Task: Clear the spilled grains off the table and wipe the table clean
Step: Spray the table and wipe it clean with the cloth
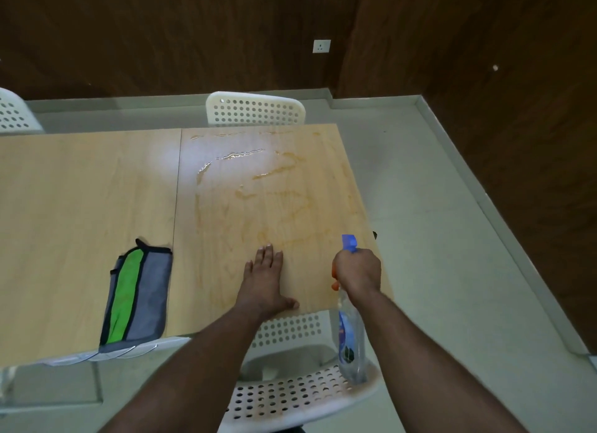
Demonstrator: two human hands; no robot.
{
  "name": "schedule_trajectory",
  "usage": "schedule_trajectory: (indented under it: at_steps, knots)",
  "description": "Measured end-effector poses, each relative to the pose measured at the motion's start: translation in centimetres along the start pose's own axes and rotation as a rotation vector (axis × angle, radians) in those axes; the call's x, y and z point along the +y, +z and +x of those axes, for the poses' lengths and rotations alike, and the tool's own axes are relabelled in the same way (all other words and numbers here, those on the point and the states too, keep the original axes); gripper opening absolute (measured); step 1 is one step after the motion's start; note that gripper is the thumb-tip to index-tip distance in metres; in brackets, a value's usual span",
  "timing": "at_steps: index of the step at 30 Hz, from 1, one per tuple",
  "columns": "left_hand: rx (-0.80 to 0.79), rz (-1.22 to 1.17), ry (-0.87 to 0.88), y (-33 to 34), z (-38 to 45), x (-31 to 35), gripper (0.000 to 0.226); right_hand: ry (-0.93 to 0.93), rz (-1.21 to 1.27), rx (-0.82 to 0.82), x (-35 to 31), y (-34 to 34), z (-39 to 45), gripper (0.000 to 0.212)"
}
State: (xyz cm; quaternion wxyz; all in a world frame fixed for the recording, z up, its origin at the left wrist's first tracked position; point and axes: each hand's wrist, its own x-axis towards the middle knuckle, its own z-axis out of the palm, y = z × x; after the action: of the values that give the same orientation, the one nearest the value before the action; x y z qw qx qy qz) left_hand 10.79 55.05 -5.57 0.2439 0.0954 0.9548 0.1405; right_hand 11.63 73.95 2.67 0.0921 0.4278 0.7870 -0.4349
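We see a dim room; overhead light leaves a pale glare patch on the table [97, 187], glinting off wet streaks [239, 156]. Wide-angle distortion bends the edges, and the whole picture looks soft, slightly blurred.

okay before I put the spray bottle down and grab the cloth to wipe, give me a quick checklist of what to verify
1. Grains off the table: ok, none visible on the surface.
2. Surface wetted: ok, streaks of liquid lie across the right panel.
3. Cloth within reach: ok, the folded grey and green cloth lies on the left panel near the front edge, untouched.
4. A hand free for the cloth: ok, the left hand rests flat on the table and holds nothing.
5. Spray bottle secure: ok, the right hand grips its neck, over the table's front right corner.
6. Liquid left in the bottle: cannot tell.
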Motion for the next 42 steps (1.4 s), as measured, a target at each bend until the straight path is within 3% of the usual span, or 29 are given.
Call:
schedule_trajectory:
  at_steps: [8,15,25,36,42]
  knots:
    - [0.026,-0.01,-0.007,-1.4,0.0,-1.4,0.134,-0.154,0.126,-0.007,-1.2,0.5,-1.1,0.015]
    - [-0.005,-0.037,0.018,-2.3,-0.3,-2.9,0.128,-0.229,0.015,-0.001,-3.7,2.2,-1.1,0.019]
    - [0.117,-0.1,-0.076,-6.1,-2.0,-9.1,0.111,-0.419,-0.011,-0.256,-6.5,7.7,-4.2,0.011]
    - [0.164,-0.129,-0.276,-10.0,-5.9,-22.1,0.1,-0.657,0.094,-0.49,-17.2,18.0,-9.8,0.018]
    - [0.161,-0.234,-0.249,-9.9,-6.7,-25.9,0.099,-0.833,0.144,-0.558,-22.4,24.0,-12.1,0.021]
